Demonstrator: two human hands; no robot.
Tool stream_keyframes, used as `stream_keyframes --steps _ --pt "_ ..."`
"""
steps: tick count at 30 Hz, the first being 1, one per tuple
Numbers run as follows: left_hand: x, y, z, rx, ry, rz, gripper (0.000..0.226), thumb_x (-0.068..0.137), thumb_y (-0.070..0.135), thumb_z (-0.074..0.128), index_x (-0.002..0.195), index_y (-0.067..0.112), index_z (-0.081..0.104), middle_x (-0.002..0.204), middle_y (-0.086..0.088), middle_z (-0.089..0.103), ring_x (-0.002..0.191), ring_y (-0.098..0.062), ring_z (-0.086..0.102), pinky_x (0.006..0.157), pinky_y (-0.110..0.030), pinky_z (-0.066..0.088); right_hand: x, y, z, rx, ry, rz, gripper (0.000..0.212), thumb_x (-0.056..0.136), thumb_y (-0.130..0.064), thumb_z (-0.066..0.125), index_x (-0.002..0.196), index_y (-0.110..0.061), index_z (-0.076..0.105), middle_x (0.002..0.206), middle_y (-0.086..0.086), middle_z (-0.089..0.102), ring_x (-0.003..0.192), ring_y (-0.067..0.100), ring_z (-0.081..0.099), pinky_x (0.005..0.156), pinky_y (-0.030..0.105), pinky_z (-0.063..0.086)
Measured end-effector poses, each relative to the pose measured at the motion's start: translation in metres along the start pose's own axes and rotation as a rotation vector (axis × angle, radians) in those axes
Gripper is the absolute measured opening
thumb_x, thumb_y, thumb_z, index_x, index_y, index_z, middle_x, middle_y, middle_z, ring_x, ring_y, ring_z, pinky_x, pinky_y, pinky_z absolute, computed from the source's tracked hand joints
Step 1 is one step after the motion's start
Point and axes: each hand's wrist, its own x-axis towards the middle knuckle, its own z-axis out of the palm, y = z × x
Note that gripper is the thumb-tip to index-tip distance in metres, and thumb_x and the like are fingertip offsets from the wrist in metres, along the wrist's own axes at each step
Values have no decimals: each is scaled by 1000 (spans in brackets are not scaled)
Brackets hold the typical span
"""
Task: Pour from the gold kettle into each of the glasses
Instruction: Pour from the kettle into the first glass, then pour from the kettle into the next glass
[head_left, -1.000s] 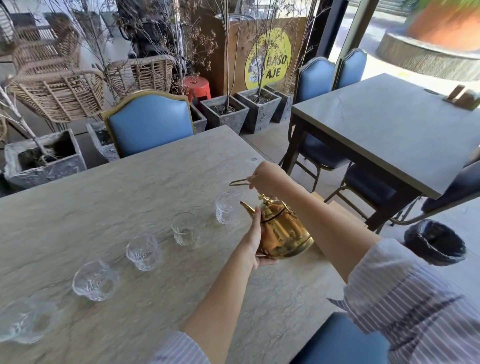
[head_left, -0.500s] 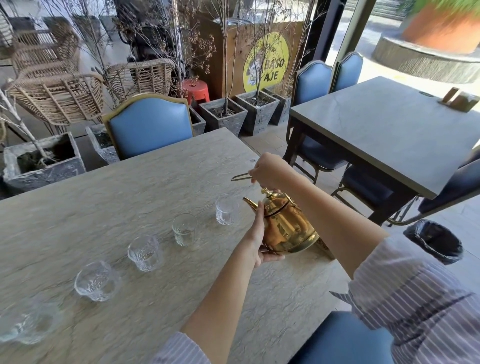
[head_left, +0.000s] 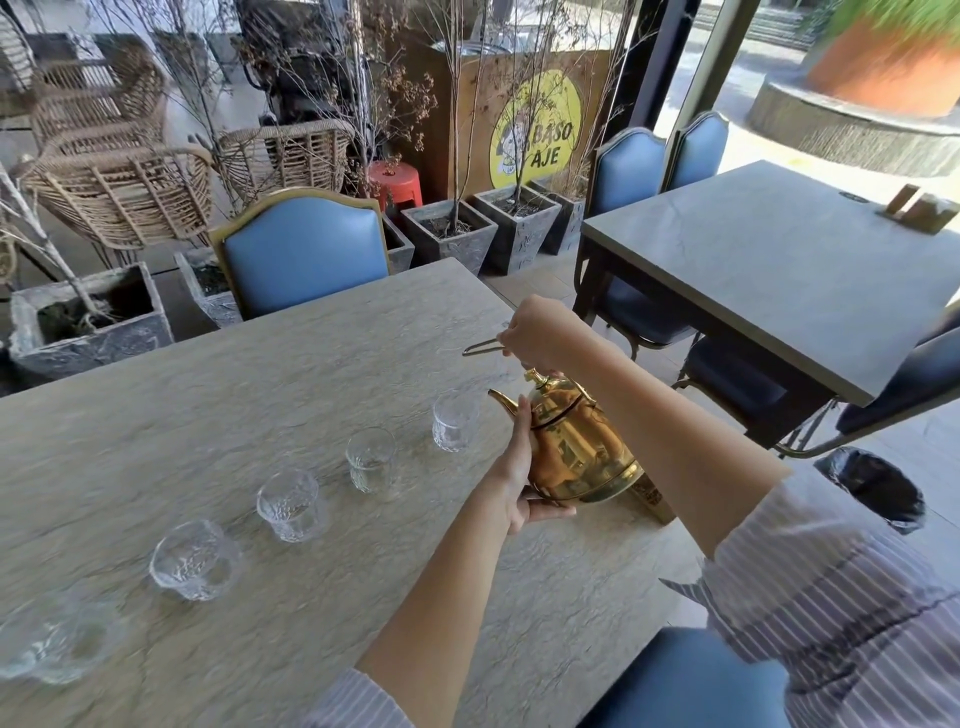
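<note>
The gold kettle (head_left: 574, 447) hangs just above the table's right side, its spout pointing left toward the nearest glass (head_left: 454, 420). My right hand (head_left: 540, 332) is closed around the kettle's thin wire handle from above. My left hand (head_left: 519, 467) cups the kettle's left side and bottom. Several clear glasses stand in a diagonal row running toward the near left: a second glass (head_left: 370, 458), a third glass (head_left: 289, 504), a wider glass (head_left: 193, 560), and a blurred glass (head_left: 52, 636) at the left edge.
The stone-look table (head_left: 234, 374) has a blue chair (head_left: 304, 254) at its far side. A dark table (head_left: 779, 260) with blue chairs stands to the right. A black bin (head_left: 878, 491) sits on the floor at right. Planters and wicker chairs line the back.
The kettle has risen slightly and stayed beside the nearest glass, both hands still on it. The view has shifted a little; the glasses have not moved.
</note>
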Motion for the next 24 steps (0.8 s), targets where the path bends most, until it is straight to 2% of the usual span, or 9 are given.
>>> stream_keyframes --steps 3,7,10,15,18,20,22,24 --pt "1 -2 -2 2 2 4 79 78 87 35 121 24 52 100 -11 60 90 -31 62 90 -53 58 -1 0 1 12 9 -1 21 91 -13 54 96 -1 70 62 6 62 51 19 58 51 30 51" --pt "2 -3 -5 8 9 -12 78 78 87 37 121 24 51 104 -13 60 111 -38 59 93 -55 56 -1 3 8 39 38 0 21 92 -16 54 94 -2 70 63 4 64 53 18 61 52 28 53" --pt "3 -4 -8 13 41 -25 80 75 88 40 121 23 52 116 -15 59 121 -40 58 93 -56 56 -3 6 14 50 44 2 25 92 -18 52 90 -1 70 63 4 63 53 17 60 50 26 50" --pt "5 -6 -14 40 114 -17 102 67 91 48 137 18 53 117 -13 61 114 -37 61 85 -52 61 -8 17 24 84 62 4 31 93 -23 51 92 0 72 78 11 72 62 23 63 60 35 55" --pt "7 -8 -20 54 168 9 111 57 94 54 136 16 54 122 -14 65 108 -33 64 82 -51 62 -14 27 31 179 91 -23 36 96 -24 49 90 3 74 66 9 67 45 13 49 44 25 41" --pt "9 -10 -23 50 210 30 121 47 95 59 137 15 53 128 -15 65 111 -34 65 80 -52 62 -20 33 34 237 117 -34 36 97 -25 50 91 2 73 60 3 63 41 9 45 43 23 37" --pt "12 -13 -26 46 251 50 134 34 97 62 140 15 49 128 -15 65 111 -33 66 75 -52 63 -26 36 35 278 128 -65 34 98 -27 51 98 -1 72 70 4 66 46 9 49 48 25 42" --pt "14 -15 -29 29 273 78 138 31 96 66 141 16 46 129 -14 64 112 -33 64 72 -51 63 -30 36 34 311 119 -93 33 98 -29 51 105 -3 70 86 8 70 52 10 52 56 30 47"
